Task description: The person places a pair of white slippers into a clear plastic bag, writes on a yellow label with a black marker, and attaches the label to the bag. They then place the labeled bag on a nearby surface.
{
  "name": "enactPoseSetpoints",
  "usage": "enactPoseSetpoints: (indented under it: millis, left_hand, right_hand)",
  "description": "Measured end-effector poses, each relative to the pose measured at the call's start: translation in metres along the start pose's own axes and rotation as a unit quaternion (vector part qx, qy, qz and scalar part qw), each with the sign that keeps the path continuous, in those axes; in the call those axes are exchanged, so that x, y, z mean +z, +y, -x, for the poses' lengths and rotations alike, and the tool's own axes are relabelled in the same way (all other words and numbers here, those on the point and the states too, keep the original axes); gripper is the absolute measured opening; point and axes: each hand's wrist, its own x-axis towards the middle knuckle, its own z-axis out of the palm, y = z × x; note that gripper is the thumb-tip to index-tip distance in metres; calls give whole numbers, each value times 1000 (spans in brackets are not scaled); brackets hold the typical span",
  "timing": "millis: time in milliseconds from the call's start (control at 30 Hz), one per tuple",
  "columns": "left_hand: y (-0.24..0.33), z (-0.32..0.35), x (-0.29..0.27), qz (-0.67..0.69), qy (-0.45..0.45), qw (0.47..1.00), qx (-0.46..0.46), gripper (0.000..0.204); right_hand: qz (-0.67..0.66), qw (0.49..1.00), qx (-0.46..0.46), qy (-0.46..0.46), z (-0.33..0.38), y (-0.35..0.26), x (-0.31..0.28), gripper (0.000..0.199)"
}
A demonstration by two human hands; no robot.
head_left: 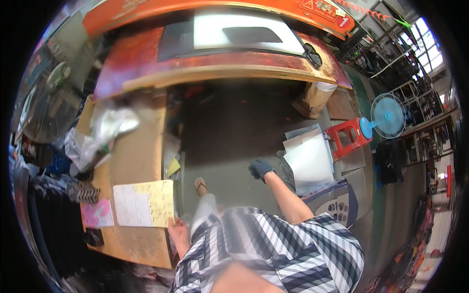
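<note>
My left hand [179, 233] is bare, its fingers loosely bent and apart, beside the right edge of the wooden table [132, 161]. Just by its fingertips lies an open sheet of paper [143, 203], half white and half yellow, with handwriting on it. My right hand [261, 168] wears a dark knitted glove and hangs over the grey floor. Its fingers are slightly curled, and I see nothing in them. To the right of that hand, a stack of white sheets [309, 167] rests on dark and bluish wrapping.
Ahead stands a red-brown workbench [141, 61] with a white and black panel [244, 33] under an orange machine beam [220, 7]. At right are a red stool [348, 138], a blue fan [388, 115] and a brown sack [314, 100]. Plastic bags [105, 129] cover the table's far end.
</note>
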Motion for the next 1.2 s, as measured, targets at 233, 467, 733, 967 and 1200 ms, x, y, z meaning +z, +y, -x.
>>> enactPoseSetpoints:
  millis: [233,467,733,967,1200]
  left_hand:
    - [40,-29,45,-173,61,980,-76,34]
    - [47,-37,115,-459,169,869,-71,36]
    - [-34,-108,404,-817,150,477,287,28]
    - [-280,-186,776,-716,-282,292,567,65]
    - [-323,-270,872,-824,-249,119,495,55]
  right_hand:
    - [-75,972,-153,162,-68,-163,-69,20]
    - [-257,889,-212,315,-139,-239,-235,30]
    - [226,861,-7,456,-277,-323,-517,89]
    - [338,866,78,361,-404,-323,-629,111]
    - [68,967,-137,202,-475,-277,-685,75]
